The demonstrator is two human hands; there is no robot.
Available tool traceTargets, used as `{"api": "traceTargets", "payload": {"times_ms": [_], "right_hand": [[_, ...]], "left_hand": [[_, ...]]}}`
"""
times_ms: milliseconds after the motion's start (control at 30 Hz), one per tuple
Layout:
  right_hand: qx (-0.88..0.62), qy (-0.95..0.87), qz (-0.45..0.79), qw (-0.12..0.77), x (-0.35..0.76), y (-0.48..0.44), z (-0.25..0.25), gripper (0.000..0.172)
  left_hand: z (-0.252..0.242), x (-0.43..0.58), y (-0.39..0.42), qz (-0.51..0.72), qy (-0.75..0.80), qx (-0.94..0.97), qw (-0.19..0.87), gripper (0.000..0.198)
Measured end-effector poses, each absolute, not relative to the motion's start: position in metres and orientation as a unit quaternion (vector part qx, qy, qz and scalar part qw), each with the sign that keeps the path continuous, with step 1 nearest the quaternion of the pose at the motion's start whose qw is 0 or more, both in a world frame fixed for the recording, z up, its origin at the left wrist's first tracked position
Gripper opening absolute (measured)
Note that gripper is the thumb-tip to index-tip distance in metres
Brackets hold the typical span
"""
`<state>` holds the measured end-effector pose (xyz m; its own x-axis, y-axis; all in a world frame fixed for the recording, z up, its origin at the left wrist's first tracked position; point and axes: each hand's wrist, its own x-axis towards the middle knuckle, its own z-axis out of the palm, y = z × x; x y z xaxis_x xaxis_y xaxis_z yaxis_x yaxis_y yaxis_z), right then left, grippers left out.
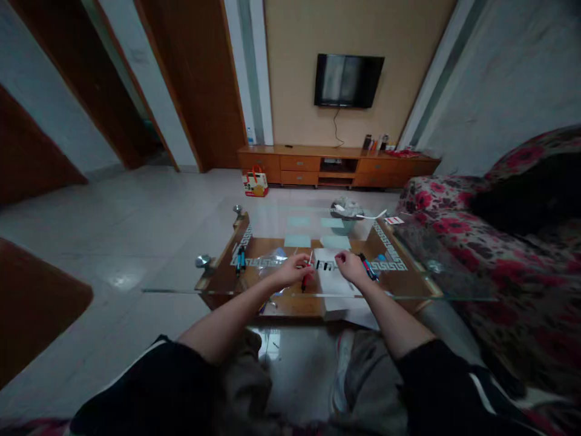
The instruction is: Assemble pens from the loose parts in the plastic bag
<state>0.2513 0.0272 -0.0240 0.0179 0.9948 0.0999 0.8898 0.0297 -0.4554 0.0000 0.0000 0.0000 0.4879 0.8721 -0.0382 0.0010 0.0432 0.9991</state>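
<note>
My left hand [296,270] is closed over the glass table, with a thin white stick like a pen refill [311,258] standing up at its fingertips. Just below the fingers is a red and black pen [304,282]; whether the hand touches it, I cannot tell. My right hand [348,266] is curled shut, and anything inside its fingers is hidden. Between the two hands lie several small black pieces like pen caps [324,266]. Blue and black pens [240,260] rest at the left, and more dark pens [368,267] lie beside the right wrist.
The glass table top [181,290] juts out past its wooden frame. A clear plastic bag [271,260] lies left of my left hand. At the far right corner stands a bin with a grey liner [347,207]. A flowered sofa [454,200] flanks the right side.
</note>
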Motion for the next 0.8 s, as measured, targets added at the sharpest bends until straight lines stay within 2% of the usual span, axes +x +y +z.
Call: {"api": "traceTargets", "payload": {"times_ms": [167,800], "right_hand": [[-0.693,-0.682,0.153,0.174,0.252,0.026,-0.033,0.016],[-0.703,-0.663,0.172,0.194,0.255,0.031,-0.044,0.015]], "left_hand": [[-0.002,0.0,0.002,0.344,0.365,0.599,0.625,0.038],[-0.004,0.0,0.002,0.328,0.363,0.603,0.63,0.034]]}}
